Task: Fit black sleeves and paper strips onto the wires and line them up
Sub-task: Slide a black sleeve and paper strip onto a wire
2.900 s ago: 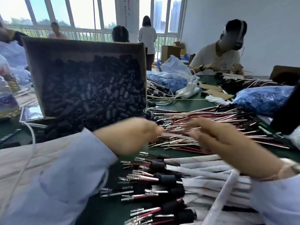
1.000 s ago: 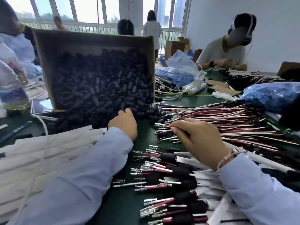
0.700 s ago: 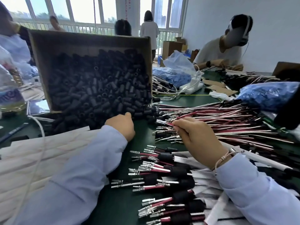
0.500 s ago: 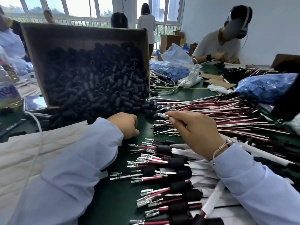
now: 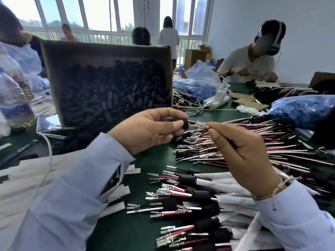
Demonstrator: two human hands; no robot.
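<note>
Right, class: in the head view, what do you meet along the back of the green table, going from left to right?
Plastic bottle → cardboard box of black sleeves → white power strip → blue bag.

The green surface (image 5: pixel 217 114) holds a brown box (image 5: pixel 105 51) full of black sleeves (image 5: pixel 112 98), a big pile of red and white wires (image 5: pixel 282 142), white paper strips (image 5: pixel 23 171), a row of sleeved wires (image 5: pixel 188 194) and blue bags (image 5: pixel 304 109).

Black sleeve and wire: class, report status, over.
Left grip pinches short black tubular sleeve; right grip pinches metal-tipped wire. Tip near sleeve mouth, not threaded. Nothing blocking.
</note>
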